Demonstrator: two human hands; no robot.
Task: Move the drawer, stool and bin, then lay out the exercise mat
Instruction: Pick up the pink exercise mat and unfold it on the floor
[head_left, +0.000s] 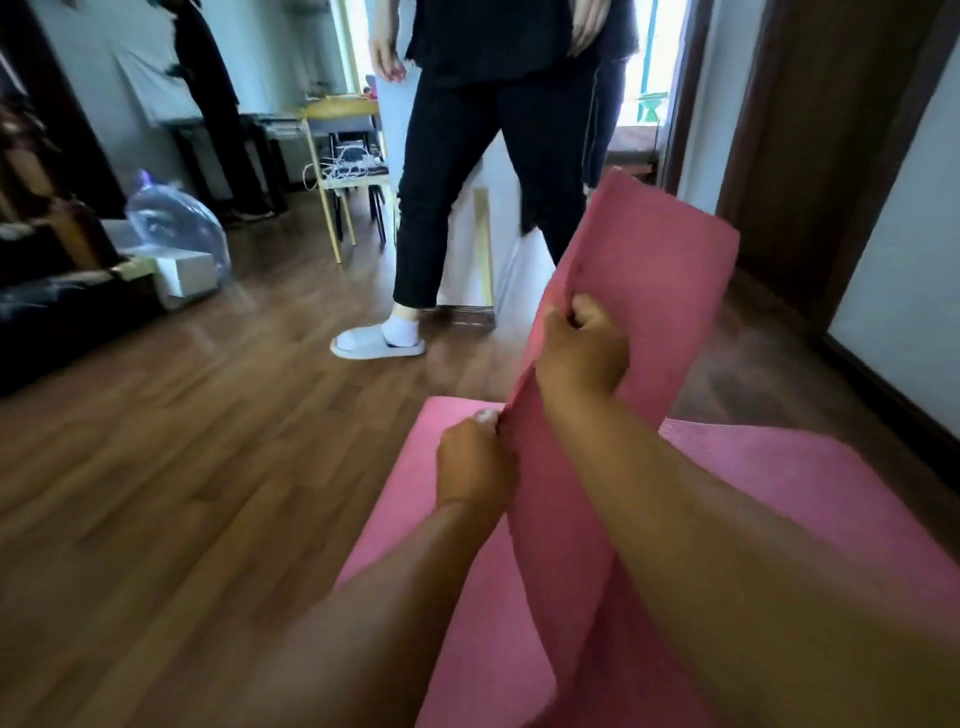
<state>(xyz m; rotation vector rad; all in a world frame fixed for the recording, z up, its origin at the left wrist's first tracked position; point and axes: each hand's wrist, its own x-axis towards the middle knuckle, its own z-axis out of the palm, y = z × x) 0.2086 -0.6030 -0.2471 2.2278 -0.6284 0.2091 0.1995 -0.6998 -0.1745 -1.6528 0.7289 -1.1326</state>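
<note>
A pink exercise mat (654, 270) is partly down on the wooden floor and partly lifted, its free end curling upward at the right of centre. My right hand (584, 348) is clenched on the raised flap's left edge, higher up. My left hand (475, 462) pinches the same edge lower down, close to where the mat meets the floor. Both forearms reach in from the bottom of the frame and cover part of the mat. No drawer, stool or bin can be told apart from the clutter.
A person in dark trousers and a white slipper (376, 343) stands just beyond the mat. Behind them is a yellow-framed table (332, 171) with cables. Boxes and a clear plastic bag (182, 218) lie at the left wall. A dark door frame (810, 156) is at the right.
</note>
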